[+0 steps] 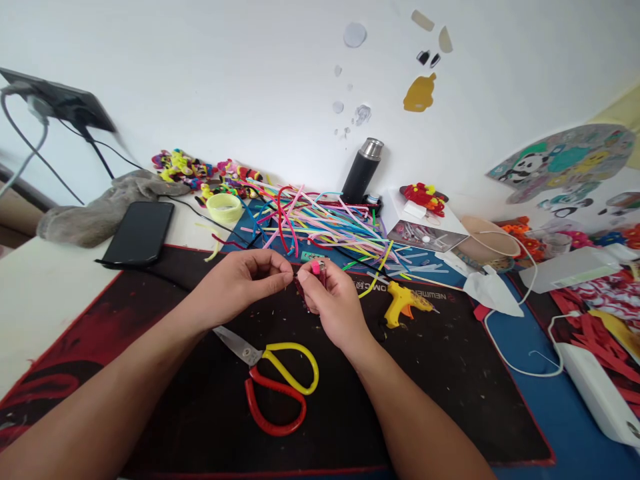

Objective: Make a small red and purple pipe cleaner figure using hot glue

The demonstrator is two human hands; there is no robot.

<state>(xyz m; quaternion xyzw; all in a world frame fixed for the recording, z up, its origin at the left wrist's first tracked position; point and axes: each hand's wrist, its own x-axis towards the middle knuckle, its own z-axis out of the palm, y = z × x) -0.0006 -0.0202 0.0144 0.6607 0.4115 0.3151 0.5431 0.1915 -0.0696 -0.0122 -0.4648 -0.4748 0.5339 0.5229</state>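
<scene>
Over the dark desk mat [350, 400], my two hands meet near the middle. My left hand [255, 280] is closed in a pinch, thumb against fingertips; what it grips is too small to make out. Curled round a lighter with a pink top [319, 266], my right hand [333, 300] also touches a small dark piece hanging below its fingers. Scissors [270, 373] with one yellow and one red handle lie on the mat just below my hands. A yellow glue gun [406, 303] rests to the right of my right hand.
Many coloured pipe cleaners [320, 223] are piled behind my hands. A black thermos [361, 172] stands by the wall. A phone [139, 233], a tape roll [224, 208] and small figures [185, 167] are at the left. White cables and a power strip [597, 393] lie at the right.
</scene>
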